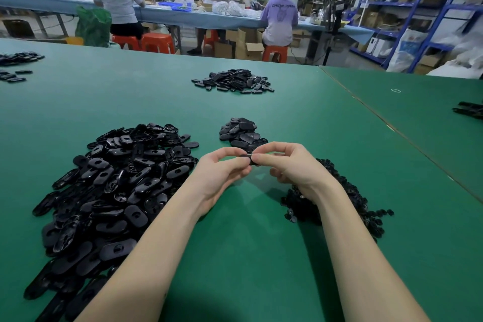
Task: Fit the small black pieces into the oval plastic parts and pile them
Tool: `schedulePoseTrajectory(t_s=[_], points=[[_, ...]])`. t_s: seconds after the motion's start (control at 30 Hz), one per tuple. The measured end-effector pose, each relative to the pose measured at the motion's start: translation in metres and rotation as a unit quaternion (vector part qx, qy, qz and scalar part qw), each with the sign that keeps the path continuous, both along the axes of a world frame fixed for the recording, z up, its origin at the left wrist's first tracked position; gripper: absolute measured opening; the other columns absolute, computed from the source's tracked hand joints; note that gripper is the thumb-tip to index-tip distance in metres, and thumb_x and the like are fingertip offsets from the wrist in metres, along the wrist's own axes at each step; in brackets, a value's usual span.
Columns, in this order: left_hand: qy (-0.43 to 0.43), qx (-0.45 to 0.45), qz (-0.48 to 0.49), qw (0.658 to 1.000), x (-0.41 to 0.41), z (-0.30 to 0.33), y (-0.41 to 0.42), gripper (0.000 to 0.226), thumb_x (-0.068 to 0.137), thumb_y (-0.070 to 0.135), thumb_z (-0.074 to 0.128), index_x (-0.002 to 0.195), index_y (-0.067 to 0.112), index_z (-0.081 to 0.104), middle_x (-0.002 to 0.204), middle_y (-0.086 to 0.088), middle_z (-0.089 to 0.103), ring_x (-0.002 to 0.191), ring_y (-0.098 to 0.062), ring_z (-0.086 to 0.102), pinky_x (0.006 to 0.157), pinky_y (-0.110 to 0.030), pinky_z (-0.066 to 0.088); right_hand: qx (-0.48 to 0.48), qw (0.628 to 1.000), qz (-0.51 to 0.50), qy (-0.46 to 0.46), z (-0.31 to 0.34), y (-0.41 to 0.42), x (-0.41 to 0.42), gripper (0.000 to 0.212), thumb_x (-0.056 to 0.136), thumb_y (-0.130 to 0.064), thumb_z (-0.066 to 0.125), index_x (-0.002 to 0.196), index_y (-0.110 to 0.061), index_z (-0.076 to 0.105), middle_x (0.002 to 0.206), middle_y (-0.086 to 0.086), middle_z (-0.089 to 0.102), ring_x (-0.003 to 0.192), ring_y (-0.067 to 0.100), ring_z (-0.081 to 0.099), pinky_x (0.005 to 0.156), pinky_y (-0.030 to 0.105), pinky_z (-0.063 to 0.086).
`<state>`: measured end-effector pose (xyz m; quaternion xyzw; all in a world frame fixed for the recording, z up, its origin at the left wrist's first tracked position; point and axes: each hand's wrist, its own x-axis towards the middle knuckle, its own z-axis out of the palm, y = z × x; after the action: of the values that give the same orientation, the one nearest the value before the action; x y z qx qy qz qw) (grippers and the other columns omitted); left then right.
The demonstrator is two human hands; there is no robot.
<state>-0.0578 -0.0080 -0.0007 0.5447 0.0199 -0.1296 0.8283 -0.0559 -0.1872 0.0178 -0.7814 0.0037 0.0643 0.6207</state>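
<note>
Green table; oval part crosswise

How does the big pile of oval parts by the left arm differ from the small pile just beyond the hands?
The big pile is far larger and sprawls wide toward the near table edge; the small pile is compact. In the big pile many ovals show a round hole or a ribbed inner side; in the small pile mostly smooth closed faces show. The big pile lies left of the left hand; the small one lies beyond both hands. Both are black ovals on the green table.
</note>
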Motion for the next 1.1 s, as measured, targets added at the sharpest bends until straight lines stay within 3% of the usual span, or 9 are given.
schedulePoseTrajectory(t_s=[0.3,0.57,0.77,1.1], points=[[-0.01,0.083,0.015,0.996,-0.003,-0.003,-0.003,0.015,0.085,-0.004,0.071,0.095,0.007,0.067,0.075,-0.009,0.071,0.07,-0.02,0.065,0.074,-0.023,0.056,-0.06,0.998,-0.027,-0.012,-0.003,0.008,0.002,0.006,0.084,-0.013,0.079,0.083,-0.018,0.077,0.053,-0.012,0.056,0.043,0.006,0.038,0.043,0.013,0.033],[0.002,0.107,0.03,0.994,-0.002,-0.004,-0.006,0.015,0.083,-0.004,0.073,0.092,0.006,0.068,0.074,-0.01,0.071,0.068,-0.02,0.066,0.072,-0.023,0.058,-0.059,0.998,-0.021,-0.014,-0.007,0.008,0.003,0.01,0.084,-0.01,0.079,0.08,-0.017,0.074,0.054,-0.011,0.057,0.042,0.005,0.04,0.043,0.013,0.033],[-0.03,0.171,0.057,0.983,-0.001,-0.01,-0.011,0.017,0.083,-0.004,0.072,0.093,0.006,0.063,0.072,-0.008,0.071,0.061,-0.016,0.063,0.072,-0.027,0.056,-0.111,0.99,-0.022,-0.08,-0.017,0.011,0.003,0.013,0.085,-0.011,0.075,0.081,-0.019,0.067,0.056,-0.017,0.057,0.056,0.006,0.049,0.057,0.018,0.04],[-0.063,0.23,0.069,0.969,0.001,-0.016,-0.012,0.015,0.082,0.005,0.075,0.091,0.013,0.065,0.072,-0.005,0.075,0.063,-0.015,0.065,0.079,-0.032,0.055,-0.106,0.988,-0.02,-0.108,-0.019,0.012,0.0,0.017,0.085,-0.006,0.075,0.077,-0.018,0.065,0.056,-0.015,0.055,0.048,-0.001,0.044,0.052,0.013,0.038]])
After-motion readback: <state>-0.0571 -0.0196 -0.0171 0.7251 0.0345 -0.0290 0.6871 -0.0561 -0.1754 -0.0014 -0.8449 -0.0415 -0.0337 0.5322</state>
